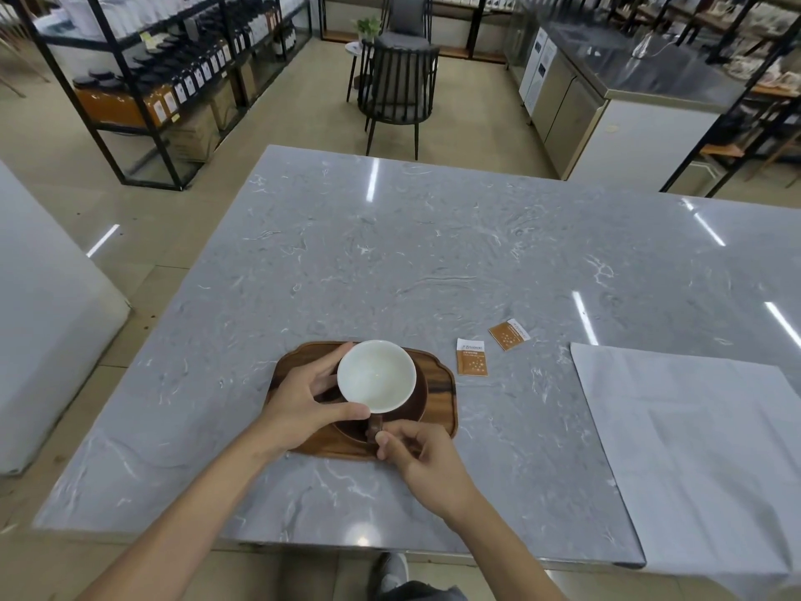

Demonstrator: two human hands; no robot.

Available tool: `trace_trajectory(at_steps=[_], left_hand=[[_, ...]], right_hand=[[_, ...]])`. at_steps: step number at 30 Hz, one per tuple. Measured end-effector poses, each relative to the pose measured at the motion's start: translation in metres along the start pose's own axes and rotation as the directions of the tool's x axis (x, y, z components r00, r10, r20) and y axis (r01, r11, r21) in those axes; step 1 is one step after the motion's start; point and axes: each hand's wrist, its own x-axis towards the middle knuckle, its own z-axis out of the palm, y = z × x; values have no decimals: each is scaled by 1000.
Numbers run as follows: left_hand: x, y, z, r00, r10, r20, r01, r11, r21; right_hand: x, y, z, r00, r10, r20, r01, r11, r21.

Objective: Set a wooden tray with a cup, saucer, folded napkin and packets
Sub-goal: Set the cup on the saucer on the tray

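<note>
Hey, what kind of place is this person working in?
Probably a café or tea shop with retail stock: metal shelving full of labelled bottles, a stainless under-counter fridge, and a marble-look counter facing a chair.

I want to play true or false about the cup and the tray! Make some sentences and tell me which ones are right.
1. The cup sits over the dark saucer on the wooden tray. True.
2. Both packets lie on the tray. False: they lie on the marble table, to the right of the tray.
3. The left hand holds the cup's rim. True.
4. The cup is full of coffee. False: its white inside looks empty.
5. The right hand is at the cup's brown handle. True.
6. The napkin is folded on the tray. False: it lies spread open on the table, far right.
</note>
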Motion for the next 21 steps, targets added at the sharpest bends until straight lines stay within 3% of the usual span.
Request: trace_trajectory(at_steps=[3, 8, 10, 14, 21], left_hand=[[0, -1, 1, 1000, -8, 6, 8, 1000, 1], [-5, -5, 0, 1000, -17, -16, 17, 999, -32], [-6, -6, 1, 999, -8, -44, 7, 999, -44], [-7, -9, 4, 998, 4, -68, -8, 999, -51], [-10, -5, 3, 998, 34, -53, -37, 998, -52]], right_hand=[[3, 2, -10, 1000, -4, 1, 4, 1000, -9], [17, 3, -36, 950, -60, -308, 37, 996, -79], [25, 1, -44, 967, -63, -248, 50, 997, -60], [34, 0, -47, 998, -57, 13, 57, 998, 24], [35, 4, -44, 999, -44, -11, 45, 998, 54]])
